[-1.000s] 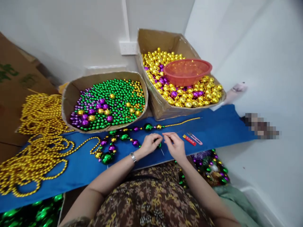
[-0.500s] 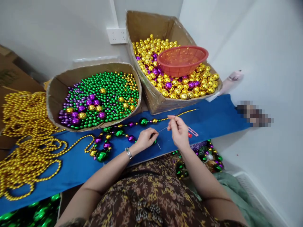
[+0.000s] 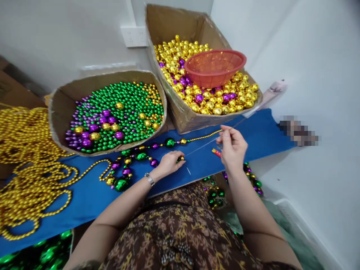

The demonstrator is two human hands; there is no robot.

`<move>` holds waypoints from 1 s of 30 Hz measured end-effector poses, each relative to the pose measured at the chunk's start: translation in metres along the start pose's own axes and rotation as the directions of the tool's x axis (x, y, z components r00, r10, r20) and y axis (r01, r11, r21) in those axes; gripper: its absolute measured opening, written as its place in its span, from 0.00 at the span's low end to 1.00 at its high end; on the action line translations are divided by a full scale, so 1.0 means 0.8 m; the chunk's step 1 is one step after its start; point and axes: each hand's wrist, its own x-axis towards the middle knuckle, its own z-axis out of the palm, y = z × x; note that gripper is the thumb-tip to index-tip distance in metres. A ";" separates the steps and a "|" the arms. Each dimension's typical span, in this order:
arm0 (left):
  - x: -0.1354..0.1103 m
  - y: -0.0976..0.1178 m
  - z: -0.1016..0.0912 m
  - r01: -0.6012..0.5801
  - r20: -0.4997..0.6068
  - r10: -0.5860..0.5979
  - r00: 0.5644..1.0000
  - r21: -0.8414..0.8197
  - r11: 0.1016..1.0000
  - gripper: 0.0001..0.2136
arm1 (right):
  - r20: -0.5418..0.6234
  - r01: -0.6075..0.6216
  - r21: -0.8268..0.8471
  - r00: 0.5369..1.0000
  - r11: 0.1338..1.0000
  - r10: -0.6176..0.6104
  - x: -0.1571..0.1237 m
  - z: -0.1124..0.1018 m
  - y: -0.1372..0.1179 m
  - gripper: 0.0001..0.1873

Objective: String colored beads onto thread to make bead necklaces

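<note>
Thread, thin and pale, makes a straight line between the two hands in the head view. The left hand has its grip pinching some small beads, green and gold, over the near side of the blue table. The right hand is farther right, and its grip looks pressed together at the tips with the thread in it. The tips are tiny here, so I can't tell just how the thread sits.

The bead string lies on the table, left of the left hand, bent in a loop of big and little beads. Its far side leads right into a thin gold chain, which ends close to the right hand; I can't tell if they touch. A red strip lies just left of the right hand. At the far side, a low box holds little beads, and a tall box to its right holds gold ones.

The thread looks very light and soft, and it might slip or get in a knot, so a tight pinch close to its end seems good. The beads look light, hard and slippery, so they may roll; finger tips on both sides should hold them. The bead string should bend easily. Lift it by a fat bead, since a hard tug could snap the thin bits.
</note>
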 end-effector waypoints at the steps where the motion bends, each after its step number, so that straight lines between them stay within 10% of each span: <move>1: 0.000 -0.001 -0.002 0.029 -0.014 -0.028 1.000 0.062 0.998 0.10 | -0.007 0.000 -0.005 1.000 1.000 0.000 0.000 0.000 0.000 0.16; 8: -0.014 0.003 -0.035 0.078 -0.241 -0.011 0.970 0.272 0.959 0.16 | 0.149 -0.002 -0.099 0.989 0.995 0.017 -0.021 0.010 -0.005 0.19; 11: -0.028 -0.006 -0.088 0.115 -0.402 0.017 0.916 0.302 0.946 0.16 | 0.218 0.033 -0.127 0.976 0.991 -0.005 -0.033 0.015 -0.002 0.20; 14: -0.039 -0.039 -0.154 0.392 -0.532 -0.154 0.833 0.371 0.842 0.16 | 0.298 0.095 -0.159 0.953 0.983 -0.044 -0.043 0.018 0.004 0.16; 20: -0.046 -0.118 -0.220 0.572 -0.257 -0.514 0.818 0.447 0.688 0.08 | 0.449 0.233 -0.177 0.884 0.956 -0.133 -0.060 0.031 0.002 0.13; 22: -0.046 -0.122 -0.218 0.567 -0.282 -0.496 0.821 0.308 0.763 0.07 | 0.496 0.306 -0.167 0.848 0.937 -0.188 -0.066 0.036 -0.004 0.12; 25: -0.045 -0.100 -0.201 0.367 -0.392 -0.484 0.783 -0.337 0.867 0.09 | 0.575 0.382 -0.120 0.779 0.916 -0.250 -0.076 0.042 -0.011 0.10; 27: -0.042 -0.075 -0.187 0.084 -0.359 -0.524 0.772 -0.760 0.644 0.12 | 0.621 0.411 -0.097 0.737 0.906 -0.268 -0.082 0.045 -0.013 0.10; 30: -0.037 -0.039 -0.166 -0.105 -0.238 -0.531 0.813 -0.958 0.268 0.12 | 0.666 0.458 -0.099 0.690 0.883 -0.284 -0.089 0.048 -0.015 0.10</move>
